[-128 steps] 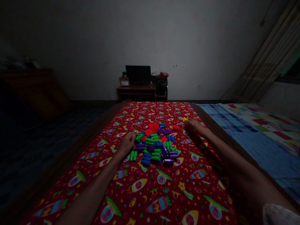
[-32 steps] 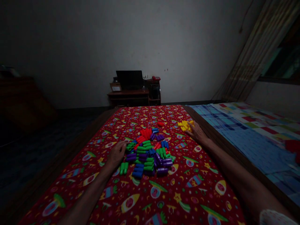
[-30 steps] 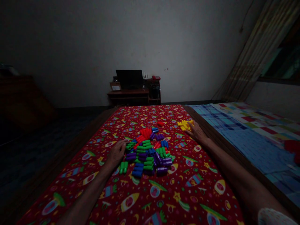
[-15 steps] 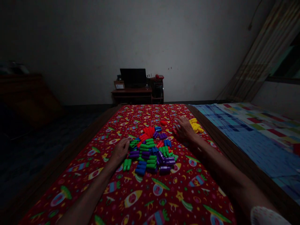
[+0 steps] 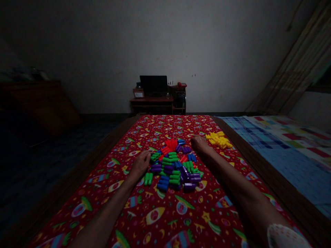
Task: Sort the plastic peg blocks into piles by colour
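A mixed heap of plastic tube-shaped pieces lies on the red patterned cloth, with green pieces [image 5: 170, 158], purple pieces [image 5: 194, 177], blue pieces [image 5: 163, 182] and red pieces [image 5: 170, 144]. My left hand [image 5: 141, 162] rests at the heap's left edge, fingers loosely stretched beside some green tubes, holding nothing visible. Beyond the heap's right side, my right hand [image 5: 200, 143] is on the cloth with its fingers curled in. What lies under those fingers is hidden. A separate pile of yellow pieces [image 5: 218, 139] sits just right of that hand.
The cloth [image 5: 155, 215] covers a long table with brown side edges. Against the far wall stands a desk [image 5: 152, 100] with a black monitor [image 5: 154, 85]. A bed with a checked blue cover [image 5: 241, 132] is on the right, a wooden cabinet [image 5: 38, 103] on the left.
My right hand has drawn left from the yellow pile and its fingers have curled. The lone red piece beyond the heap is out of sight. My view has turned slightly left.
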A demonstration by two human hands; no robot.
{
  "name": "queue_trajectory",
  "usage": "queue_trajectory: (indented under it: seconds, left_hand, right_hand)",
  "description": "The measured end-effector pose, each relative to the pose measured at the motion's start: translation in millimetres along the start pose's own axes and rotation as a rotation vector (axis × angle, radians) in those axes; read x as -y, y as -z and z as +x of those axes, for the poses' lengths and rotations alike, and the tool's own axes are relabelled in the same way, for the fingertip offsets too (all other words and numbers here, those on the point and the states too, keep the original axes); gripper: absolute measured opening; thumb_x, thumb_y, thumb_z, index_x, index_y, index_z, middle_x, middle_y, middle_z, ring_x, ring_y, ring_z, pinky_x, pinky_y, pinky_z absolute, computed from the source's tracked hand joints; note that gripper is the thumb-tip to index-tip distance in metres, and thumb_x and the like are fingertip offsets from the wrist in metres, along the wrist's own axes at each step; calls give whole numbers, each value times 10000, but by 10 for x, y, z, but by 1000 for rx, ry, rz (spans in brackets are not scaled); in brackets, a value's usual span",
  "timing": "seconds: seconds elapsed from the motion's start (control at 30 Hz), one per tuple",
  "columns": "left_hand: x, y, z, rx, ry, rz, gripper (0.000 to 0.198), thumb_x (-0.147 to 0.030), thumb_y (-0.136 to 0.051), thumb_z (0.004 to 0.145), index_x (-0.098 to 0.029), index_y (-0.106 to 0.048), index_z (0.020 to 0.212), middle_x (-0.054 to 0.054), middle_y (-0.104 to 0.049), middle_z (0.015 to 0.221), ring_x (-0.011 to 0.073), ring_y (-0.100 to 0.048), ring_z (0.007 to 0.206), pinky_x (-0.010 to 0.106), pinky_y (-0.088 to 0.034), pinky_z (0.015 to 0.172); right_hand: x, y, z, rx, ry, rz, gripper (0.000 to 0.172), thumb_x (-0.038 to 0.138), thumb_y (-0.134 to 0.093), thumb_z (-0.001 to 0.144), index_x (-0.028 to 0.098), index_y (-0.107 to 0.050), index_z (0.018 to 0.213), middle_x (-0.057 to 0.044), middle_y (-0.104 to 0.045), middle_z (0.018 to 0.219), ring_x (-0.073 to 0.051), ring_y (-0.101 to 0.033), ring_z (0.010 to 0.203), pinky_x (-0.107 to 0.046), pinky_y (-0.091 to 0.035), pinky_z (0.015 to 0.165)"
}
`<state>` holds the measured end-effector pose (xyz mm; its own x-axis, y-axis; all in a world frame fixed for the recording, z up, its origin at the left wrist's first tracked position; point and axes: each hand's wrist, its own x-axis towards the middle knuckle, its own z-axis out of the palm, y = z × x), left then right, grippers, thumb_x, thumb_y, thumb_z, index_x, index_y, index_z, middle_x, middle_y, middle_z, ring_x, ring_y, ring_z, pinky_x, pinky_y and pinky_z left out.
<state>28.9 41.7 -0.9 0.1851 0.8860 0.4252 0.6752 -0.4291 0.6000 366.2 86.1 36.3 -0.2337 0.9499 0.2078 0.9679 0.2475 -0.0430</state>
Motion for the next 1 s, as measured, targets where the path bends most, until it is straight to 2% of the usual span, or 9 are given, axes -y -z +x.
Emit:
queue_trajectory:
  seconds: [0.13,0.23,0.3,0.4,0.57,0.67,0.77,0.9,1.0]
  left_hand:
    - [-19,1,10,0,3,11,424,-390,-339,884,-162,-691,946,121,-675,1124,225,-614,1075,383,-452,1001]
    - [-22,4,10,0,-4,7,425,-401,-341,887,-164,-689,950,118,-677,1120,227,-615,1071,388,-457,998]
    - [-22,11,5,-4,-9,-4,438,-414,-335,890,-162,-685,968,117,-680,1117,231,-616,1069,395,-457,999]
    - [-45,27,-8,-5,9,-25,488,-431,-301,902,-143,-670,1040,126,-678,1128,239,-614,1079,410,-458,997]
    - [-187,68,-45,65,37,-93,573,-465,-234,933,-130,-598,1222,125,-624,1268,236,-564,1187,414,-409,1055]
    - [-256,78,-52,151,-21,-125,592,-475,-221,934,-142,-565,1283,104,-583,1336,227,-510,1259,396,-356,1103]
    - [-239,54,-29,194,-54,-98,581,-489,-294,900,-138,-593,1255,114,-600,1314,246,-536,1231,403,-381,1082]
    - [-143,2,6,190,-74,-62,555,-488,-366,864,-148,-617,1225,119,-639,1258,258,-587,1164,408,-434,1029]
    - [-90,-21,7,159,-76,-61,533,-493,-387,860,-167,-639,1198,110,-658,1229,257,-600,1143,407,-445,1015]
  right_hand:
    - [31,70,-75,-45,-16,-4,241,147,-475,860,100,-680,979,-159,-664,956,-220,-578,916,-292,-386,796]
    - [291,96,42,-137,129,162,262,203,-422,921,128,-652,1020,-140,-656,1020,-209,-556,984,-300,-379,870]
    - [479,72,129,-149,222,335,295,243,-357,961,144,-634,976,-113,-654,995,-183,-559,944,-283,-388,853]
    - [636,-4,154,-68,180,496,349,280,-295,982,158,-583,827,-57,-617,811,-150,-534,754,-258,-396,735]
    - [707,-51,-163,-11,195,696,395,406,-294,973,178,-502,727,7,-506,681,-127,-461,651,-242,-368,644]
    - [857,-15,-447,66,288,821,461,496,-294,960,166,-545,760,-1,-537,716,-127,-475,664,-243,-384,639]
    - [1022,21,-596,145,356,903,515,540,-302,948,151,-617,828,-12,-602,753,-144,-528,696,-245,-413,640]
    - [1019,80,-360,-1,242,867,445,450,-366,947,154,-694,891,-28,-687,802,-191,-616,782,-278,-464,720]
    - [901,70,-12,-127,82,699,293,282,-510,875,161,-684,1078,-83,-706,1043,-226,-632,961,-321,-468,843]
